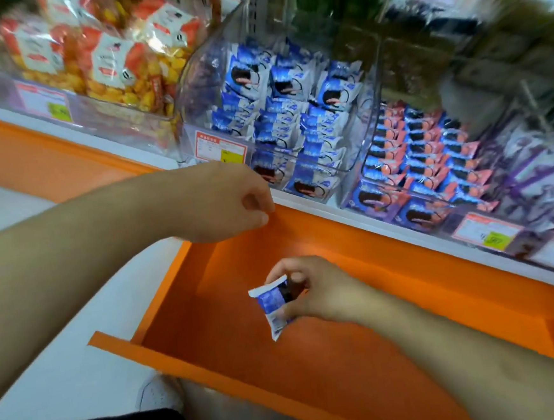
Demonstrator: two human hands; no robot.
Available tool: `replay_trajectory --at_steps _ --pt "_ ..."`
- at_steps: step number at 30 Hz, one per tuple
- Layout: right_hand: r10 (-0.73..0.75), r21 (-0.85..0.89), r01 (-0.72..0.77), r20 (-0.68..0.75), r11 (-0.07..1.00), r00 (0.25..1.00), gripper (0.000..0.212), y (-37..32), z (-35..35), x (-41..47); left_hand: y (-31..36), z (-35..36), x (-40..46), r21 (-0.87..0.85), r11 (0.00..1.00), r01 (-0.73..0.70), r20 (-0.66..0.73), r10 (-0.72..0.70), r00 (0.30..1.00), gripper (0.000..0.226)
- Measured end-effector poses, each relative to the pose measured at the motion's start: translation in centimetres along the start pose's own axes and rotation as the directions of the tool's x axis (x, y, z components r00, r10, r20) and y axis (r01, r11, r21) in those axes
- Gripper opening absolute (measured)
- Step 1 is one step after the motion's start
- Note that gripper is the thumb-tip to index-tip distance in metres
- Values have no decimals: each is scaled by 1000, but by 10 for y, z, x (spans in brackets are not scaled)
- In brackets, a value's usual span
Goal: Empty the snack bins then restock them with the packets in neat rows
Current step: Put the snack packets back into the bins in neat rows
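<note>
Right hand pinches one blue packet over the open orange drawer, grip narrow on its crimped top; left hand hangs by the drawer's back edge, fingers loosely curled, holding nothing; the clear bin above is full of glossy blue packets in rough rows, so I judge restocking well on, this one not yet placed; drawer smooth and hard, bin rigid plastic, packet crinkly foil.
</note>
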State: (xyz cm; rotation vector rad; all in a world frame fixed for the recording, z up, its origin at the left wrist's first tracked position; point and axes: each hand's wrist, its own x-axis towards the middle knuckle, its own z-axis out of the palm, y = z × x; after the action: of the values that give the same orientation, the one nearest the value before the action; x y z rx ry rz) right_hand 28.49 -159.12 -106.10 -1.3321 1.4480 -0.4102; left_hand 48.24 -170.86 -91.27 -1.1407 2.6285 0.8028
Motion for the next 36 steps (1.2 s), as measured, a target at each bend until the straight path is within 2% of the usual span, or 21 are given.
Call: replay_trajectory --at_steps 2,5,7,8,9,11,12,14,16,18,20,23,28,30,31,33,36 --pt "-87 77 96 -112 992 990 40 -36 -30 -24 9 -5 0 9 1000 2 -43 -1 999 22" --pt "-208 88 240 -272 967 940 40 -78 -62 -61 27 -11 -2 -65 997 48 -102 -55 993 33" --pt "-284 119 349 -372 930 884 37 -96 -77 -83 41 -15 -6 -186 981 56 -78 -72 994 44" --pt "-324 125 408 -421 904 847 35 -103 -82 -94 49 -16 -10 -311 949 53 -40 -69 997 45" --pt "-363 128 468 -468 874 806 34 -107 -86 -102 58 -16 -17 -487 872 56 24 -51 998 43" --pt "-436 104 566 -530 818 727 32 -111 -91 -116 74 -14 -26 -833 549 61 109 56 992 35" --pt "-468 74 596 -544 800 696 31 -112 -92 -120 78 -12 -27 -919 392 37 80 95 992 31" --pt "-508 -28 592 -547 806 666 36 -116 -94 -126 83 -11 -24 -973 225 -45 -32 59 998 29" --pt "-478 -58 545 -566 836 672 53 -119 -101 -131 87 -9 -22 -980 151 -126 -135 -50 990 31" --pt "-376 80 523 -604 849 703 53 -122 -109 -139 88 -7 -21 -972 128 -195 -210 -122 970 28" --pt "-313 200 502 -577 842 754 33 -123 -108 -143 91 -6 -22 -964 114 -239 -255 -156 954 27" --pt "-281 179 448 -566 876 775 30 -120 -101 -140 97 -6 -19 -957 133 -257 -274 -127 953 25" --pt "-199 204 428 -661 880 724 22 -119 -109 -132 105 -2 -8 -970 69 -232 -240 -146 960 39" --pt "-141 281 439 -686 853 714 17 -116 -108 -125 107 1 -3 -972 106 -210 -224 -137 965 43" --pt "-132 291 436 -686 851 715 18 -115 -107 -122 108 2 0 -968 138 -207 -226 -138 964 38" --pt "-155 216 383 -659 898 736 17 -111 -106 -116 108 2 3 -961 182 -206 -238 -171 956 25" --pt "-171 121 275 -534 954 828 13 -109 -110 -112 98 -2 8 -954 211 -213 -266 -272 925 18"
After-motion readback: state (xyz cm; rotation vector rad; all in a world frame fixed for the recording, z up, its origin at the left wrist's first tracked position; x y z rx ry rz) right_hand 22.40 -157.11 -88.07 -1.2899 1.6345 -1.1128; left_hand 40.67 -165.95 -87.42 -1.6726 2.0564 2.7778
